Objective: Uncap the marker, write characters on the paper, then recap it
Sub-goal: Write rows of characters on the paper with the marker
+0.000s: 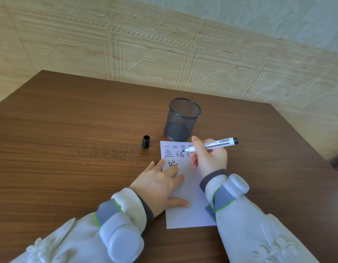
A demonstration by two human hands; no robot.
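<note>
the right hand [210, 158] pinches the uncapped white marker with a black end [211, 145], tip at the top rows of black characters on the white paper sheet [191, 217]. the left hand [160, 185] lies flat on the sheet's left edge, fingers straight. the black plastic cap [146, 142] stands on the brown wooden table [69, 139], left of the sheet, near the black mesh pen cup [181, 119].

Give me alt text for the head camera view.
The right hand holds an uncapped marker over a paper bearing written characters, while the left hand presses it flat; the cap and mesh cup stand nearby.
</note>
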